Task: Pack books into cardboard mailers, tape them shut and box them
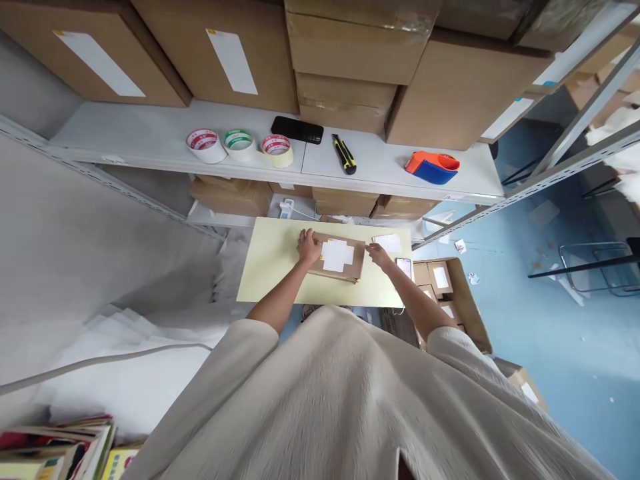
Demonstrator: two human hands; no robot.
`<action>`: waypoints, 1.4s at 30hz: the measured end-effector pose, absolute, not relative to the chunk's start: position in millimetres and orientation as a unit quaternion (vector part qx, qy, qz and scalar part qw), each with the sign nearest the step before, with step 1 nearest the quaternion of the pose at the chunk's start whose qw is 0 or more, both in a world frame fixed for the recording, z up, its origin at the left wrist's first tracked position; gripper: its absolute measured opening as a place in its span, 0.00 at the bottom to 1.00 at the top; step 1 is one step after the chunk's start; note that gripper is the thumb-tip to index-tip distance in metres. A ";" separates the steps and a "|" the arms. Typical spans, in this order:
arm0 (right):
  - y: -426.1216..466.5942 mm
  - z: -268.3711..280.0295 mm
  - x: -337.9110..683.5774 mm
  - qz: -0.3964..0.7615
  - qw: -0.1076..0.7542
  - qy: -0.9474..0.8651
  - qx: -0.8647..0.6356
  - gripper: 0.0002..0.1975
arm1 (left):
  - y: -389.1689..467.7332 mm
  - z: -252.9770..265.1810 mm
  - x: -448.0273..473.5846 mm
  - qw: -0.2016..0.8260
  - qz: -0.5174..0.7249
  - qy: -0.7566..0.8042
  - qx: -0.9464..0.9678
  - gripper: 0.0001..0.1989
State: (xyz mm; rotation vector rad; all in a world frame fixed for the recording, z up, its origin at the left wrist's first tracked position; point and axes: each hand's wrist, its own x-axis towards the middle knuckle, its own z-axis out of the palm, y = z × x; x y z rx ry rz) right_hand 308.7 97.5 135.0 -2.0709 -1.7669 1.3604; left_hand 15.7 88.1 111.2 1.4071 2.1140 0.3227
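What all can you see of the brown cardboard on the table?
The brown cardboard looks rectangular, lying flat, slightly askew on the yellow table. A white cross-shaped piece with yellow marks sits on top. Its near edge looks layered; one box or a stack, I can't tell. The left hand is on its left end; the right hand at its far right corner, contact unclear.

The box (359, 259) is matt cardboard, the tabletop (270, 267) smooth.

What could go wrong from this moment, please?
If the left hand slips, the labelled box could shift on the table. The right forearm, close to the phone by the table's right edge, might knock it off. The cream tape roll, near the shelf's front edge, could fall if bumped.
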 end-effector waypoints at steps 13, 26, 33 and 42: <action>73.8 127.1 257.5 0.474 0.348 -0.389 -0.709 0.45 | 86.2 106.5 -28.0 0.411 0.371 0.726 0.407 0.33; 32.0 123.3 218.7 0.372 0.211 -0.399 -0.811 0.30 | 39.4 95.4 -55.7 0.311 0.220 0.748 0.543 0.31; 40.5 121.9 207.3 0.338 0.138 -0.406 -0.838 0.31 | 25.9 103.8 -32.7 0.248 0.129 0.521 0.807 0.39; 39.8 118.0 207.6 0.362 0.114 -0.399 -0.835 0.30 | 19.4 93.0 -23.3 0.231 0.067 0.531 0.813 0.45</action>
